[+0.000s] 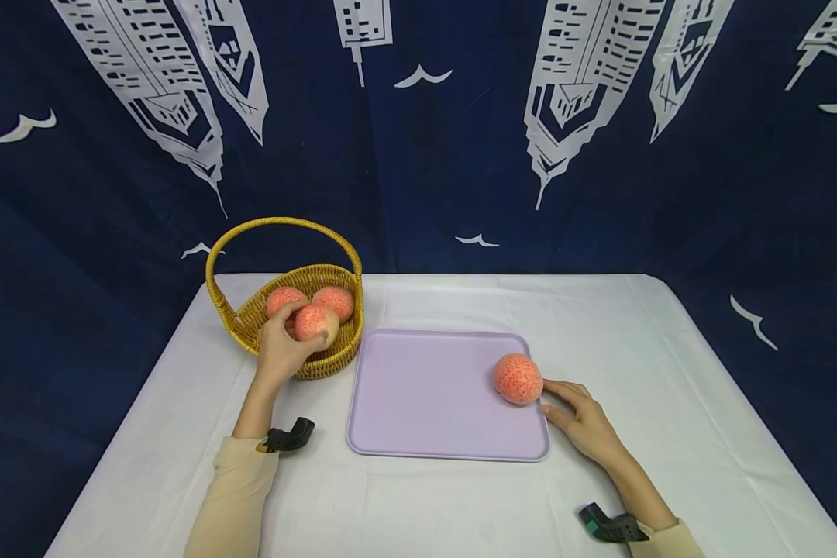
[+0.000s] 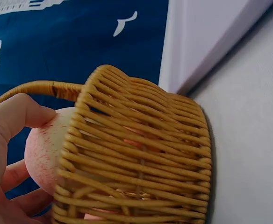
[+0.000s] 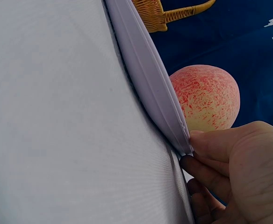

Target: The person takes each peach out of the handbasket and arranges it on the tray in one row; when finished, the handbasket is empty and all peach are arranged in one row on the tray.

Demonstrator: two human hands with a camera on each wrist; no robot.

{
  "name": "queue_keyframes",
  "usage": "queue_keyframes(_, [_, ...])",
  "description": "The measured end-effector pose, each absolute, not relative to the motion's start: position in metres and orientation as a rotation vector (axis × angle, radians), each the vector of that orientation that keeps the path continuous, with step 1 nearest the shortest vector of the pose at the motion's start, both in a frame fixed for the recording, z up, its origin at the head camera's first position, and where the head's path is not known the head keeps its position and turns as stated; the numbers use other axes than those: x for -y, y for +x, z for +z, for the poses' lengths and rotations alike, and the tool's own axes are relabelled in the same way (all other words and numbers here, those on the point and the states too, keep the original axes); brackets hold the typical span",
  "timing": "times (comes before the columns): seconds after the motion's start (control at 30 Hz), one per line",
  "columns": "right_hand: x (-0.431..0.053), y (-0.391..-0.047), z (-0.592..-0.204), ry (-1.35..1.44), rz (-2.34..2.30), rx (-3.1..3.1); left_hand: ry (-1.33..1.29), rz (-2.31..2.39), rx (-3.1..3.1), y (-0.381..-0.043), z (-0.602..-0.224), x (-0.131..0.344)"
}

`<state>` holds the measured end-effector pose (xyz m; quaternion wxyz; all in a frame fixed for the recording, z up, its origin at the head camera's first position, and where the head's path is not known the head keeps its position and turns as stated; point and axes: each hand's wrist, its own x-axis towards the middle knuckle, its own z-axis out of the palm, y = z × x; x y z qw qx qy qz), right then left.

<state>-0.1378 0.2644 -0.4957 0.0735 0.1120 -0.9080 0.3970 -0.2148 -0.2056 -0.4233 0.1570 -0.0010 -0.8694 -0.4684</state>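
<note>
My left hand (image 1: 286, 342) grips a pink-and-cream peach (image 1: 317, 325) in the wicker basket (image 1: 242, 314), its thumb on the near side and fingers behind. Two more peaches, a left one (image 1: 284, 301) and a right one (image 1: 335, 304), lie in the basket close to it. On the lilac tray (image 1: 432, 395), another peach (image 1: 518, 379) sits by the right rim. My right hand (image 1: 586, 426) holds that rim beside the peach; the right wrist view shows the thumb (image 3: 211, 142) against the rim and the other fingertips just below it.
A white cloth (image 1: 418, 511) covers the table. The basket's tall arched handle (image 1: 286, 221) rises over the peaches. Behind the table hangs a dark blue curtain (image 1: 446, 170) with white buildings and birds. Each wrist wears a black camera mount.
</note>
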Motion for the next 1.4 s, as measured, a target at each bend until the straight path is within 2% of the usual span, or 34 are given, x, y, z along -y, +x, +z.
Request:
queue_keyframes(0.37, [-0.265,-0.137,-0.495,0.325,1.175,2.736,-0.016,-1.333,2.430,-0.202,-0.400,0.189])
queue_keyframes(0.77, [-0.264,-0.137,-0.494,0.328,1.188,2.733,-0.336,-1.374,2.374,-0.191,-0.388,0.141])
queue_keyframes(1.4, [-0.265,-0.138,-0.495,0.353,1.212,2.724,-0.512,-1.434,2.472,-0.192,-0.436,0.037])
